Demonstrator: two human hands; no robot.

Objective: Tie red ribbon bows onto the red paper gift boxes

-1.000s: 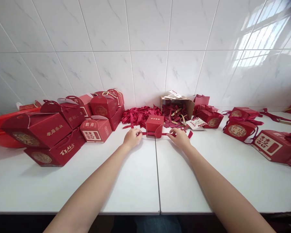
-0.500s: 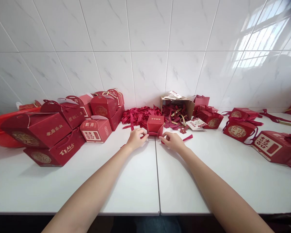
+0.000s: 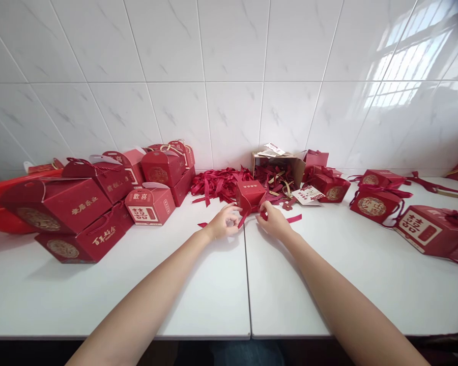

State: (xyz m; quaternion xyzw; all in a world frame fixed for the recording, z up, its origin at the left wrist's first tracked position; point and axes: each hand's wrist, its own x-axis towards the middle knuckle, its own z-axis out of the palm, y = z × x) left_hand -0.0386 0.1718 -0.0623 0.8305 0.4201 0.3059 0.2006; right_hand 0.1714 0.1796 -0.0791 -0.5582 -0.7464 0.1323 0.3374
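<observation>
A small red gift box (image 3: pixel 251 188) with gold lettering sits in front of me, close to the seam between the tables. Dark red ribbon (image 3: pixel 243 218) crosses its near side. My left hand (image 3: pixel 225 223), left of the box, pinches one part of this ribbon between thumb and finger. On the other side, my right hand (image 3: pixel 273 220) is closed with its fingertips on the ribbon at the box's right corner. A loose ribbon end (image 3: pixel 295 218) shows beyond the right hand. The box's lower side is partly hidden by ribbon and fingers.
Behind lies a heap of red ribbons (image 3: pixel 221 184), beside an open carton (image 3: pixel 298 170) of ribbon pieces. Stacked red boxes (image 3: pixel 80 203) and a red basin (image 3: pixel 7 218) stand left. Ribbon-tied boxes (image 3: pixel 420 231) stand right. A tiled wall (image 3: pixel 232 117) bounds the back.
The small box has shifted slightly right and turned. My left hand has come off its left side and now draws a ribbon strand toward me. My right hand has closed in at the right corner.
</observation>
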